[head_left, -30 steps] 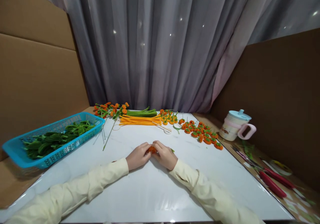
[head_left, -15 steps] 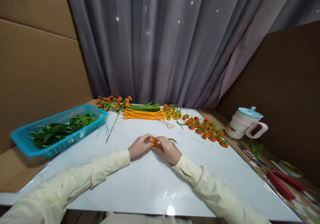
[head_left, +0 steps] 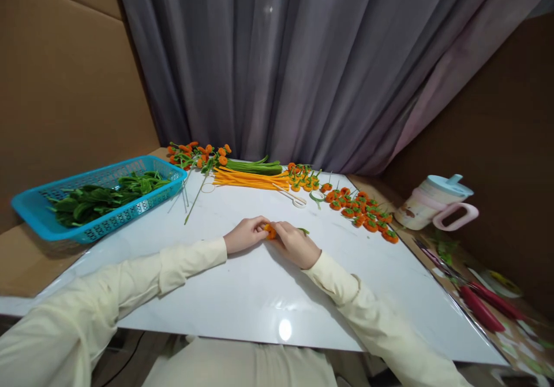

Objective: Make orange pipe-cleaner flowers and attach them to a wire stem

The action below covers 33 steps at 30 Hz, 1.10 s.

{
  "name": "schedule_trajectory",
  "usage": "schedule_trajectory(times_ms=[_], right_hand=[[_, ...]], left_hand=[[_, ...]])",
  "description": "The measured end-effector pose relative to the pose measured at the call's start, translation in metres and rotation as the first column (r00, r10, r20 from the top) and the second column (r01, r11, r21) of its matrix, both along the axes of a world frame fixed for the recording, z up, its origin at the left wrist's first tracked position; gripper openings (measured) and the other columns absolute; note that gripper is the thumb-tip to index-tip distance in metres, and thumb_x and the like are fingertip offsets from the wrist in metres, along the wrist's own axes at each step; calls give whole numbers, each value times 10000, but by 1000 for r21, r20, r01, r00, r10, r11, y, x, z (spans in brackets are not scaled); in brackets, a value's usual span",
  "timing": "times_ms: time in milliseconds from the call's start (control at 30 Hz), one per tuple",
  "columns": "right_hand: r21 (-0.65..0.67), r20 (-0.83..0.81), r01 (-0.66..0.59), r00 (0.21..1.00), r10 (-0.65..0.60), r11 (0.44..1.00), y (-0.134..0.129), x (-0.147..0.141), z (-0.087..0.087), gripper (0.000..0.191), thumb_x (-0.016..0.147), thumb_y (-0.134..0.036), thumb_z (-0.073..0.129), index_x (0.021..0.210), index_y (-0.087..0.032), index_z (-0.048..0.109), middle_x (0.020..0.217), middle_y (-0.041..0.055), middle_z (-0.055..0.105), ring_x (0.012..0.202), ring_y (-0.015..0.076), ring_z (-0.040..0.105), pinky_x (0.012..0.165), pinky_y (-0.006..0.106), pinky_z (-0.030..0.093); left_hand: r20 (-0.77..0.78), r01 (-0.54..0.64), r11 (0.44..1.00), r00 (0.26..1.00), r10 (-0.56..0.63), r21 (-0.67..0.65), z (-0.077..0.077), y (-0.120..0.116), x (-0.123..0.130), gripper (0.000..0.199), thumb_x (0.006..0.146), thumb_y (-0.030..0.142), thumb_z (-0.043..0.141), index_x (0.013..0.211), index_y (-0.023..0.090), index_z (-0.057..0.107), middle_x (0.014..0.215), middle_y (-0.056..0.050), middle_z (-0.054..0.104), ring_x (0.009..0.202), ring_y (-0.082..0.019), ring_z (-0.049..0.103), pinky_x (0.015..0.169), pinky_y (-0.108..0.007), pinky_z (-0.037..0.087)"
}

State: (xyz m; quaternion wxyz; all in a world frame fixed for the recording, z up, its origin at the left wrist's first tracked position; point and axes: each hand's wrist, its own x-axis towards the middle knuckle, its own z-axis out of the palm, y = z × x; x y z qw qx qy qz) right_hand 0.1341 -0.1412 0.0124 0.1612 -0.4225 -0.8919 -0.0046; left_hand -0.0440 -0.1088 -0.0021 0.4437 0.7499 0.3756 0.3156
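My left hand [head_left: 247,235] and my right hand [head_left: 298,245] meet over the middle of the white table [head_left: 242,295]. Between their pinched fingertips is a small orange pipe-cleaner piece [head_left: 270,232], mostly covered by the fingers. A green pipe-cleaner end [head_left: 304,231] sticks out beyond my right hand. Beyond the hands lie a bundle of orange pipe cleaners [head_left: 251,178] and a bundle of green pipe cleaners [head_left: 255,168]. Farther right sit several orange pipe-cleaner fruits with green tops [head_left: 347,213].
A blue basket of green leaves [head_left: 130,205] stands at left. Orange flower-like pieces [head_left: 223,160] lie at the back left. White-handled scissors [head_left: 298,202] and a green tape roll [head_left: 318,196] lie near the bundles. At right are a lidded cup [head_left: 422,205] and red-handled pliers [head_left: 482,309].
The camera view has tilted down, so the table appears higher. Both hands keep their pinch on the orange piece; less of the green end shows.
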Motion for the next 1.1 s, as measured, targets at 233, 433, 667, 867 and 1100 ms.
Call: schedule_trajectory(times_ms=[233, 433, 667, 867, 1100], right_hand=[[-6, 157, -80, 984, 80, 997, 12, 5, 13, 318, 888, -284, 548, 1171, -156, 477, 1004, 113, 605, 850, 204, 621, 706, 295, 509], [335, -61, -207, 969, 240, 919, 24, 19, -4, 324, 953, -300, 404, 1225, -125, 395, 978, 133, 612, 836, 211, 621, 650, 306, 533], [413, -96, -228, 952, 291, 882, 22, 18, -11, 182, 970, -247, 359, 1055, -151, 489, 972, 105, 637, 803, 177, 608, 663, 277, 513], [426, -86, -215, 957, 276, 879, 12, 14, -11, 215, 954, -165, 334, 1052, -176, 525, 1016, 113, 600, 762, 148, 577, 562, 231, 469], [302, -221, -233, 926, 306, 924, 7, 9, -11, 158, 945, -260, 425, 1017, -176, 537, 1024, 113, 584, 833, 159, 571, 618, 234, 493]], left_hand=[[39, 134, 991, 990, -134, -10, 2, 14, -9, 335, 727, 226, 574, 1044, 132, 523, 729, 15, 559, 630, -108, 519, 594, -217, 410], [236, 222, 972, 951, -198, -78, -1, 16, -13, 377, 797, 320, 588, 1108, 154, 453, 825, -15, 577, 719, -127, 579, 695, -268, 468], [43, 206, 970, 976, -213, 132, 7, 14, -14, 405, 788, 299, 610, 1141, 139, 492, 974, -63, 588, 756, -121, 542, 666, -231, 466], [-79, 193, 907, 981, -176, 373, 6, 10, -18, 300, 832, 241, 549, 1112, 135, 552, 1013, -82, 635, 833, -140, 584, 724, -225, 462], [-66, 158, 853, 987, -145, 497, -1, 9, -20, 227, 821, 232, 555, 1001, 108, 613, 818, -60, 661, 641, -103, 567, 601, -185, 450]])
